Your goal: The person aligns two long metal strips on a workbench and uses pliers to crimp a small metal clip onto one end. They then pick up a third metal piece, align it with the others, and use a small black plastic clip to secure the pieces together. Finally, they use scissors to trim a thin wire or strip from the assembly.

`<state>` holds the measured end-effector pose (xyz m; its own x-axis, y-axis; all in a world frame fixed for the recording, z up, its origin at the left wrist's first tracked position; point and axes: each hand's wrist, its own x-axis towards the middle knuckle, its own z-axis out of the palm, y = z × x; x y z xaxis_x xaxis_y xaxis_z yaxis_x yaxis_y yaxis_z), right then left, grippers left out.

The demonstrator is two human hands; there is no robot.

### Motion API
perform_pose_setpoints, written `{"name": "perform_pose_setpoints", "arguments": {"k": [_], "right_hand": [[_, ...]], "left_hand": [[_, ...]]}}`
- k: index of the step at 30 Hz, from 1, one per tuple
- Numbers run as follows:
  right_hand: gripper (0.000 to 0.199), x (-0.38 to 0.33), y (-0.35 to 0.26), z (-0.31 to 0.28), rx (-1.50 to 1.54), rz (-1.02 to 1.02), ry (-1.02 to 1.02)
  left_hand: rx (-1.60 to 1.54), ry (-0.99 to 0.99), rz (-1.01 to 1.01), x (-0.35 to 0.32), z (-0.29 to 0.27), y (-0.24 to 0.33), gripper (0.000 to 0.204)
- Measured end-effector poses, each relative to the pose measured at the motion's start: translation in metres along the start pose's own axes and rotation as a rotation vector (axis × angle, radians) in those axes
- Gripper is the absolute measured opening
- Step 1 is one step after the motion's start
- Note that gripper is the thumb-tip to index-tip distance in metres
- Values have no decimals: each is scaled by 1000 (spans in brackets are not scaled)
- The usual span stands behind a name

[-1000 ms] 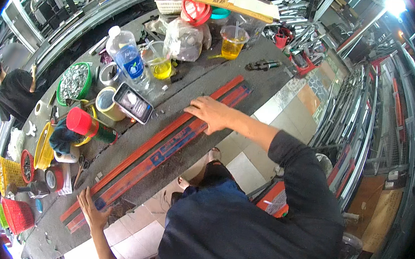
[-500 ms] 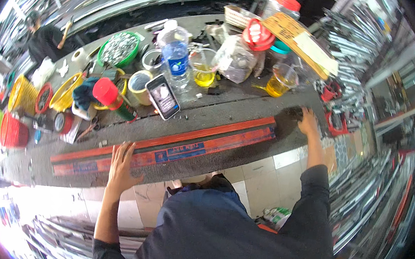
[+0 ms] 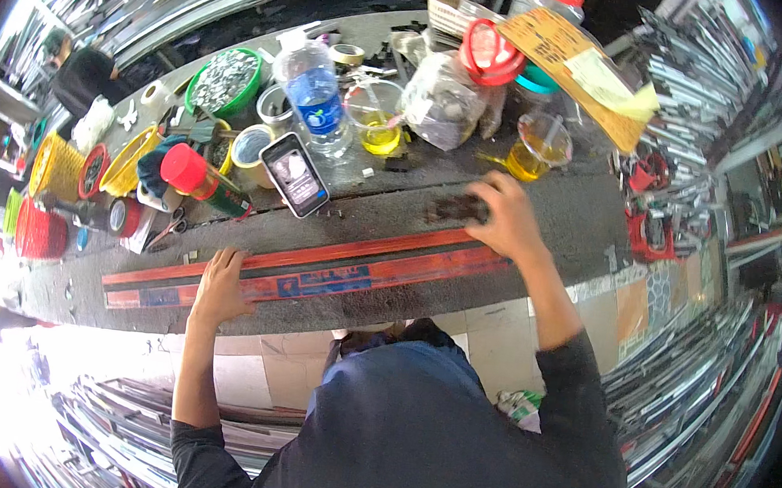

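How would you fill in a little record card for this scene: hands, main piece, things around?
Left hand: spread over the left part of the red strips
Right hand: holds a dark object, too blurred to identify
Main piece: long red strips with blue markings, lying on the bench
Behind them: phone, clear bottle, red-capped can

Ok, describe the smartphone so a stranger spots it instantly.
On the dark workbench, find the long red strips under the left hand. Beyond them, right of the red-capped can, is the smartphone, set apart from can and plastic bottle by its lit screen.
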<state>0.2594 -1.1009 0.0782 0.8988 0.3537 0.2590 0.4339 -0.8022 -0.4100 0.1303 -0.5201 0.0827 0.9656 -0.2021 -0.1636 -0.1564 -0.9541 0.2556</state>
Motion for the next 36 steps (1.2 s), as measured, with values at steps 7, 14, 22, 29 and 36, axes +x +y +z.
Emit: {"name": "perform_pose_setpoints", "arguments": {"k": [7,14,22,29,36], "right_hand": [[67,79,-30,67,-173,143,-11],[47,-44,-68,72,-55,138,337],[48,-137,21,25,-138,504,424],[27,-154,65,1,-75,253,161],[14,-121,112,-44,347,306,-36]], "left_hand": [[86,2,46,4,18,-25,115],[99,36,148,7,27,-43,118],[127,15,225,15,24,-53,116],[71,-17,163,27,20,-52,106],[124,-15,187,28,5,-31,114]]}}
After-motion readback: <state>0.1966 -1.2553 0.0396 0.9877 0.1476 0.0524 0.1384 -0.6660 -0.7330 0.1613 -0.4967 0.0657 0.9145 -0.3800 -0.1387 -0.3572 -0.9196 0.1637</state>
